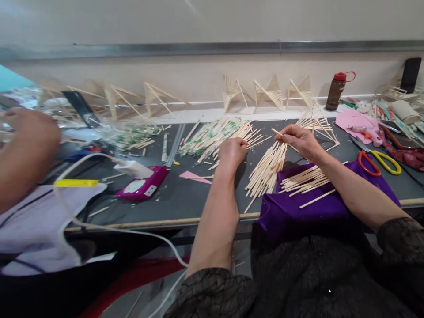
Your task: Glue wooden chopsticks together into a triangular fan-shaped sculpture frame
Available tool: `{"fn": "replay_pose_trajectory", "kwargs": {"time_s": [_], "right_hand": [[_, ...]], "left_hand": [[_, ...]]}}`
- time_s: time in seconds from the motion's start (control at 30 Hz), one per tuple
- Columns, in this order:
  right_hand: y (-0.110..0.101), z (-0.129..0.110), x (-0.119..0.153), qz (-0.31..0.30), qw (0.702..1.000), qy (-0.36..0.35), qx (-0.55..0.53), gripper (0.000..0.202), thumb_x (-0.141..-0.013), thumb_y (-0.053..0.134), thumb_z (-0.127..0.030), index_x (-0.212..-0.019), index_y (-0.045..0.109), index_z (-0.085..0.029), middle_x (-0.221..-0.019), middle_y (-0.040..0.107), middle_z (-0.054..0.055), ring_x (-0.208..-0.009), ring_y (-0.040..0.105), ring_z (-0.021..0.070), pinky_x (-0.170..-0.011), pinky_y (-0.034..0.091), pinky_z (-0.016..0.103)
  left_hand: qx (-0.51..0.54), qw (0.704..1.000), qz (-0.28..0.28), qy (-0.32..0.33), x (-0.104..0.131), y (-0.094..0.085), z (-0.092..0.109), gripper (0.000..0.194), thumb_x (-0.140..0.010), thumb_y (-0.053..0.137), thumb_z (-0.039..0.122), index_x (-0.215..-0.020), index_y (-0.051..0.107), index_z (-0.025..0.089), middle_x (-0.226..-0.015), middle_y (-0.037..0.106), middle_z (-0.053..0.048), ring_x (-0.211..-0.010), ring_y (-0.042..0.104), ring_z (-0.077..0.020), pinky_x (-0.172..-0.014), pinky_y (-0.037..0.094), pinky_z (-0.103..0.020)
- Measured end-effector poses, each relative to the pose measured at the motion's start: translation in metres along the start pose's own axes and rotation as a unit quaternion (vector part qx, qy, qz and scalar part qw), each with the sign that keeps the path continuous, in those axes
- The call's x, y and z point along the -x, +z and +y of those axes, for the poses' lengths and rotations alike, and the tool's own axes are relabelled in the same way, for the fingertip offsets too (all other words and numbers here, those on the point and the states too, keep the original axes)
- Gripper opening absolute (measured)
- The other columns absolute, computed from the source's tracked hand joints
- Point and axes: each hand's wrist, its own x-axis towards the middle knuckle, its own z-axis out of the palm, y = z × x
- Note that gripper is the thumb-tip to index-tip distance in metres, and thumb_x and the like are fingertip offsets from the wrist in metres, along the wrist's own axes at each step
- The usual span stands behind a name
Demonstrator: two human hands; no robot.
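Observation:
My right hand [300,139] pinches a wooden chopstick [276,132] between thumb and fingertips, above the upper end of a loose pile of bare chopsticks [266,172]. To its left, my left hand [232,154] is closed beside more bare chopsticks [253,137]; what its fingers hold, if anything, is hidden. Behind these lie chopsticks in green-printed wrappers [212,137]. Under my right forearm, several chopsticks [306,180] rest on a purple cloth [291,214] at the table's edge. A fan-shaped stick frame [319,126] stands just behind my right hand.
Several stick frames [268,95] line the wall. Scissors [379,162], a pink glue gun [367,130] and a brown bottle [334,92] are on the right. Leftward lie a magenta power box [144,183], its white cable [132,232] and another person's blurred arm [28,150].

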Motion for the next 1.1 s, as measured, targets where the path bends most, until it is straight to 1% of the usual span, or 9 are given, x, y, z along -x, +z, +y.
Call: {"fn": "replay_pose_trajectory", "kwargs": {"time_s": [0.1,0.23,0.33,0.47,0.57,0.67,0.9,1.0,1.1], "right_hand": [[-0.001,-0.001,0.0,-0.003,1.0,-0.001,0.004,0.016,-0.085,0.066,-0.035,-0.086,0.068,-0.019,-0.087,0.07,0.002,-0.086,0.062,0.0149,-0.086,0.047,0.034],[-0.001,0.001,0.0,0.0,1.0,-0.001,-0.006,0.017,-0.084,0.067,-0.036,-0.087,0.067,-0.019,-0.087,0.07,0.002,-0.086,0.062,0.0151,-0.087,0.047,0.034],[-0.002,0.002,0.0,-0.002,1.0,0.004,-0.005,0.017,-0.084,0.067,-0.036,-0.087,0.067,-0.019,-0.087,0.07,0.002,-0.087,0.062,0.0149,-0.087,0.047,0.034],[-0.001,0.003,0.0,-0.002,1.0,0.008,-0.02,0.015,-0.084,0.066,-0.035,-0.086,0.066,-0.019,-0.086,0.07,0.001,-0.086,0.063,0.0142,-0.088,0.048,0.033],[-0.001,0.003,0.0,-0.001,1.0,0.01,-0.021,0.015,-0.084,0.066,-0.034,-0.086,0.066,-0.019,-0.086,0.07,0.001,-0.085,0.062,0.0139,-0.087,0.047,0.033],[-0.001,0.002,0.0,-0.001,1.0,0.006,-0.016,0.016,-0.084,0.066,-0.034,-0.086,0.067,-0.019,-0.086,0.07,0.001,-0.085,0.062,0.0138,-0.086,0.047,0.033],[-0.001,0.0,0.0,-0.002,1.0,0.015,-0.012,0.016,-0.084,0.067,-0.036,-0.086,0.068,-0.02,-0.086,0.069,0.001,-0.086,0.061,0.0149,-0.087,0.047,0.034],[-0.001,0.0,0.0,-0.002,1.0,0.016,-0.011,0.015,-0.084,0.067,-0.035,-0.086,0.068,-0.021,-0.086,0.069,0.001,-0.086,0.061,0.015,-0.087,0.047,0.034],[-0.001,-0.001,0.001,-0.003,1.0,0.016,-0.01,0.014,-0.085,0.066,-0.034,-0.086,0.068,-0.02,-0.087,0.07,0.002,-0.086,0.061,0.0149,-0.087,0.046,0.034]], "left_hand": [[-0.018,0.999,-0.033,-0.006,-0.001,0.004,-0.003,0.029,-0.075,0.057,0.021,-0.09,0.082,0.019,-0.085,0.079,-0.01,-0.086,0.071,-0.0271,-0.076,0.049,-0.031],[-0.021,0.994,-0.102,0.015,0.004,0.007,0.005,0.02,-0.073,0.067,0.036,-0.08,0.081,0.024,-0.073,0.077,-0.005,-0.075,0.069,-0.0229,-0.069,0.047,-0.029],[-0.036,0.99,-0.136,0.012,0.005,0.009,0.009,0.017,-0.067,0.075,0.041,-0.072,0.079,0.025,-0.075,0.077,-0.006,-0.078,0.07,-0.0245,-0.069,0.048,-0.03],[-0.07,0.99,-0.118,-0.026,0.002,0.007,0.004,0.016,-0.066,0.074,0.036,-0.075,0.079,0.023,-0.088,0.078,-0.011,-0.088,0.071,-0.0302,-0.075,0.051,-0.035],[-0.074,0.992,-0.086,-0.047,0.0,0.001,-0.002,0.024,-0.075,0.065,0.036,-0.088,0.079,0.022,-0.097,0.079,-0.012,-0.094,0.071,-0.0304,-0.077,0.051,-0.034],[-0.076,0.993,-0.06,-0.061,0.0,-0.003,-0.007,0.03,-0.08,0.056,0.03,-0.097,0.079,0.02,-0.096,0.079,-0.012,-0.092,0.071,-0.0299,-0.077,0.051,-0.034],[-0.079,0.993,-0.085,-0.034,-0.001,0.007,-0.007,0.013,-0.067,0.069,0.028,-0.075,0.079,0.025,-0.086,0.079,-0.009,-0.086,0.07,-0.0293,-0.074,0.052,-0.033],[-0.087,0.993,-0.077,-0.038,0.0,0.008,-0.007,0.013,-0.066,0.069,0.024,-0.075,0.078,0.022,-0.088,0.078,-0.012,-0.089,0.07,-0.0314,-0.077,0.053,-0.035],[-0.089,0.993,-0.06,-0.039,0.002,0.008,-0.004,0.018,-0.071,0.065,0.023,-0.082,0.078,0.02,-0.095,0.078,-0.016,-0.094,0.069,-0.0342,-0.08,0.053,-0.039]]}}
